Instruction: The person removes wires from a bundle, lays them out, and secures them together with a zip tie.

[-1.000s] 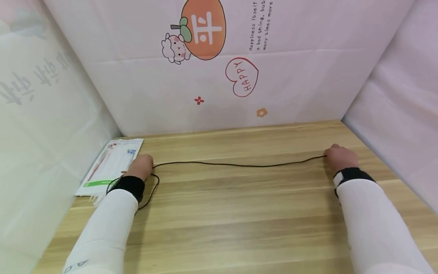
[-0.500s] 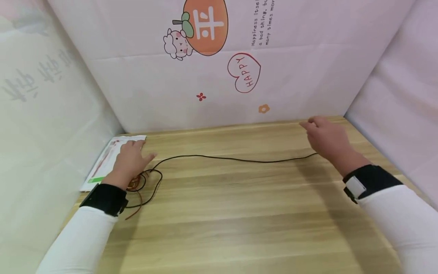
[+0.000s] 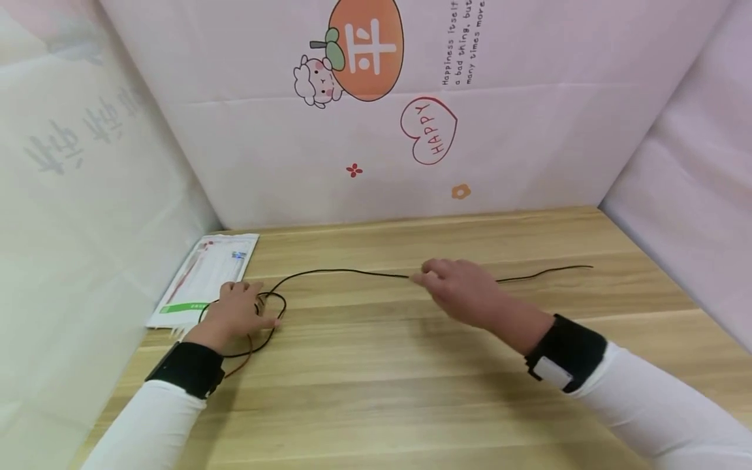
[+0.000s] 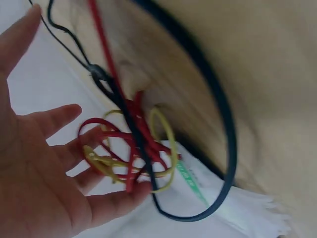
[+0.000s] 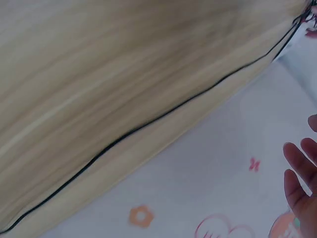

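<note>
A black cord (image 3: 352, 271) stretches across the wooden table, its right end lying free. At its left end it loops beside a tangle of red and yellow cords (image 4: 131, 153). Over that tangle spreads my left hand (image 3: 235, 313), its fingers extended and overlapping the red and yellow strands in the left wrist view. In the head view it hides most of the bundle. My right hand (image 3: 461, 290) hovers above the middle of the black cord, holding nothing. The right wrist view catches only its loosely extended fingers (image 5: 299, 166) at the edge.
A white packet (image 3: 205, 277) with a green stripe lies at the table's back left. White printed sheets enclose the table (image 3: 411, 391) at the back (image 3: 264, 163) and on both sides.
Both hands have let go of the black cord. The right hand has lifted and swung left to the cord's middle; the left has opened over the tangle.
</note>
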Motion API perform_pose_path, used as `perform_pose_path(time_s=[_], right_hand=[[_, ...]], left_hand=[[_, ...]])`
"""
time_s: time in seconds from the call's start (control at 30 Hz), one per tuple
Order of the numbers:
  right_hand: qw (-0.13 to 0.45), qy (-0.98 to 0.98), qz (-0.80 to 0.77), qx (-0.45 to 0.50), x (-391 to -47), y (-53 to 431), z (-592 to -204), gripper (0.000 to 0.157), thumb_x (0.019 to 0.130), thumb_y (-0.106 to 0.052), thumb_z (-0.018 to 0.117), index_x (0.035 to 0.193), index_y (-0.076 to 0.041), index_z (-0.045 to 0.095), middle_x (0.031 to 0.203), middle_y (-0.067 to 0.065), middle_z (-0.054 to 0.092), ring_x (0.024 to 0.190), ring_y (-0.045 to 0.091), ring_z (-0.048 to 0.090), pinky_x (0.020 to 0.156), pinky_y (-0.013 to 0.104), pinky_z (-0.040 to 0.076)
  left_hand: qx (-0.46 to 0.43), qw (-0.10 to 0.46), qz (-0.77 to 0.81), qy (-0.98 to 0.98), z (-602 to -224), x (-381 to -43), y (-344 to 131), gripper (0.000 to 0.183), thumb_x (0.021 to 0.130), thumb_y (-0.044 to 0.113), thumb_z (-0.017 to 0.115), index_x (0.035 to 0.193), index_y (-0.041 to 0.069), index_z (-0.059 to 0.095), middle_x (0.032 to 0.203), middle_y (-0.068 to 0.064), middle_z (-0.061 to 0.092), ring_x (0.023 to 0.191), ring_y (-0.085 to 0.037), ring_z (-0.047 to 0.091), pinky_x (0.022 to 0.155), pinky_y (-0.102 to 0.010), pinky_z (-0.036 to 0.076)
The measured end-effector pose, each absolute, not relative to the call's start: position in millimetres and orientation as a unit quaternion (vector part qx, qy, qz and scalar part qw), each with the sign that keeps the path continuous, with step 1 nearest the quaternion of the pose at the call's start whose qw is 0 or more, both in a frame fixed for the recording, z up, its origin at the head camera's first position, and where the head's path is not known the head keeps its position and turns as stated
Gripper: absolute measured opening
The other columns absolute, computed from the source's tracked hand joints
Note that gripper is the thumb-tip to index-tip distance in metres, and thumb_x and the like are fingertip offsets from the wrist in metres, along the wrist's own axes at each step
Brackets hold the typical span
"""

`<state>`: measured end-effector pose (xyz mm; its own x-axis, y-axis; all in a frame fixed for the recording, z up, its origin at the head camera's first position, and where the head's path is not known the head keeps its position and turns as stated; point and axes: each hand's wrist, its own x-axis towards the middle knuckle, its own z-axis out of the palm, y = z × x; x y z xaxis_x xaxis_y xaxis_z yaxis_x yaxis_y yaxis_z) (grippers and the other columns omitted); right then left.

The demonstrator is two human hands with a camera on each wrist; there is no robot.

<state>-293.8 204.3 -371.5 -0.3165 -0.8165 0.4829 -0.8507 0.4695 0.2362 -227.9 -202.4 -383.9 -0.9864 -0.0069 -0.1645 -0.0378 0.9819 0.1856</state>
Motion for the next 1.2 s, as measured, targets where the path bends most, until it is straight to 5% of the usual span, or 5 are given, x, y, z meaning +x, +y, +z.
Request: perform_pose_path(time_s=[0.3,0.47,0.63,0.97,1.2], right_hand=[[0.243,-0.794,0.056,0.554,-274.1,140.4,-391.8,0.031,0.087,-0.009,0.068,0.118,-0.015,0.067,0.106,0.006,0.062,0.070,0.015,0.059,0.057,0.027,0.048],[0.238,-0.795,0.078,0.552,-269.4,122.4,-398.7,0.028,0.090,-0.009,0.064,0.116,-0.016,0.068,0.105,0.005,0.063,0.075,0.015,0.061,0.060,0.025,0.048],[0.222,-0.806,0.085,0.541,-267.2,114.0,-402.9,0.027,0.092,-0.009,0.061,0.116,-0.017,0.069,0.103,0.003,0.064,0.081,0.014,0.063,0.061,0.026,0.048],[0.208,-0.814,0.111,0.531,-268.6,100.9,-401.4,0.026,0.092,-0.008,0.060,0.115,-0.015,0.070,0.101,0.003,0.063,0.068,0.013,0.057,0.053,0.021,0.042],[0.216,-0.811,0.119,0.530,-269.7,90.3,-393.8,0.026,0.092,-0.007,0.059,0.113,-0.016,0.071,0.101,0.003,0.064,0.068,0.014,0.058,0.054,0.022,0.041]], left_hand=[[-0.021,0.051,0.067,0.996,-404.1,-226.7,-218.3,0.009,0.085,0.019,0.064,0.086,0.011,0.061,0.104,-0.021,0.046,0.101,-0.040,0.030,0.064,-0.054,0.041],[-0.031,0.048,0.041,0.998,-403.3,-220.8,-224.0,0.021,0.087,0.019,0.063,0.068,0.011,0.061,0.095,-0.019,0.049,0.100,-0.041,0.032,0.077,-0.068,0.036],[-0.042,-0.013,0.030,0.999,-394.8,-214.6,-224.6,0.026,0.091,0.024,0.058,0.081,0.000,0.063,0.098,-0.024,0.059,0.113,-0.047,0.041,0.099,-0.075,0.010],[-0.014,-0.030,0.093,0.995,-371.2,-207.1,-214.1,0.006,0.098,0.006,0.047,0.095,0.004,0.052,0.079,-0.015,0.062,0.070,-0.029,0.060,0.058,-0.044,0.047],[-0.073,-0.035,0.093,0.992,-373.6,-207.2,-218.2,0.057,0.088,0.035,0.068,0.127,-0.002,0.052,0.134,-0.034,0.035,0.128,-0.058,0.025,0.089,-0.078,0.026]])
